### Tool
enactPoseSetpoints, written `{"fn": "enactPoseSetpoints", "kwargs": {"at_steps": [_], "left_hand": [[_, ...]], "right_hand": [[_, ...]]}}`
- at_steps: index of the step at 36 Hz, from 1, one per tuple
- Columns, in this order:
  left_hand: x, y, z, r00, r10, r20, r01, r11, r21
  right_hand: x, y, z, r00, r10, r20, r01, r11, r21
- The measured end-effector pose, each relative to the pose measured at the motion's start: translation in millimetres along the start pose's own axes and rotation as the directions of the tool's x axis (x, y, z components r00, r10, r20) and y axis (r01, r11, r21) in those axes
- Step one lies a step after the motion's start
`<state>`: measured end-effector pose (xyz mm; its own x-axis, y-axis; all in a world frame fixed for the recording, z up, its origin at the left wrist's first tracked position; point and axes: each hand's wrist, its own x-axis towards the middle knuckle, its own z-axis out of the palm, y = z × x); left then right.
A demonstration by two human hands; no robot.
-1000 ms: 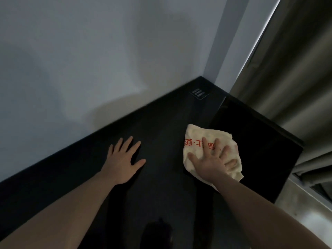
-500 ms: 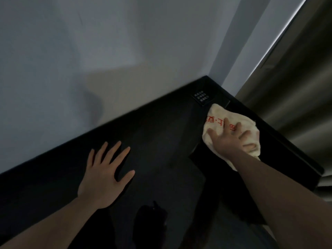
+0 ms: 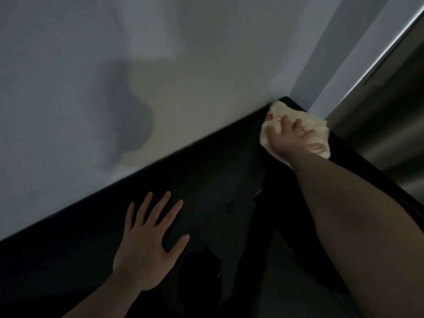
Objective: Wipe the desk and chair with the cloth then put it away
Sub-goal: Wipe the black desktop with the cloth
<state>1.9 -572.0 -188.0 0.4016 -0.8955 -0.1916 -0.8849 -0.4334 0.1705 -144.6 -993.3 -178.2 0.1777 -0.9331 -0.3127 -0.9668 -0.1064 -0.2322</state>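
Dim light falls across a glossy black tabletop [image 3: 206, 191] that runs into the corner of a pale grey wall [image 3: 160, 65], where a person's two bare arms reach forward over the dark surface. At the far right corner, the right hand [image 3: 290, 140] presses down on a crumpled cream cloth [image 3: 317, 127] printed with red characters, its fingers spread flat across the fabric rather than curled round it. The cloth lies on the tabletop, its upper tip touching the line where wall and tabletop meet, and part of it shows beyond the fingertips and past the little-finger side of the hand. Nearer the camera and well apart from the cloth, the left hand [image 3: 146, 246] rests palm down on the bare tabletop, fingers straight and fanned wide, thumb pointing to the right, holding nothing. A soft shadow [image 3: 128, 111] darkens the wall above the left hand. To the right of the corner a bright strip of daylight [image 3: 378, 53] edges a grey-brown curtain [image 3: 394, 111] that hangs in folds beside the tabletop's right side.
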Motion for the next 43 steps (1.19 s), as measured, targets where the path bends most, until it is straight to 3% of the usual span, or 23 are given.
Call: {"fn": "enactPoseSetpoints", "kwargs": {"at_steps": [4, 8, 19, 26, 34, 38, 41, 43], "left_hand": [[-1, 1, -4, 1.000, -0.008, -0.016, 0.007, 1.000, -0.011], [-2, 2, -6, 1.000, -0.017, -0.011, 0.016, 0.999, -0.045], [-4, 2, -6, 1.000, -0.020, -0.018, 0.020, 0.999, -0.035], [-8, -1, -1, 0.995, 0.006, -0.098, -0.015, 0.996, -0.093], [-14, -1, -7, 0.998, 0.022, -0.051, -0.027, 0.995, -0.099], [-20, -9, -14, 0.996, 0.019, -0.090, -0.051, 0.928, -0.369], [-29, -22, -28, 0.999, -0.037, -0.032, 0.005, 0.736, -0.677], [-47, -42, -34, 0.993, -0.112, -0.025, 0.052, 0.633, -0.772]], "right_hand": [[-44, -49, 7, 0.987, -0.162, 0.022, 0.163, 0.986, -0.033], [-46, -29, 16, 0.962, -0.272, 0.039, 0.273, 0.961, -0.042], [-74, 15, 6, 0.997, -0.014, -0.072, 0.013, 1.000, -0.008], [-118, 23, 24, 0.994, 0.005, -0.107, -0.007, 1.000, -0.015], [-206, 19, 61, 0.993, 0.005, -0.115, -0.007, 1.000, -0.019], [-258, 3, 82, 0.995, -0.003, -0.103, 0.000, 0.999, -0.035], [-293, -12, 97, 0.996, -0.008, -0.089, 0.005, 0.999, -0.040], [-314, -25, 106, 0.997, -0.019, -0.079, 0.015, 0.999, -0.041]]}}
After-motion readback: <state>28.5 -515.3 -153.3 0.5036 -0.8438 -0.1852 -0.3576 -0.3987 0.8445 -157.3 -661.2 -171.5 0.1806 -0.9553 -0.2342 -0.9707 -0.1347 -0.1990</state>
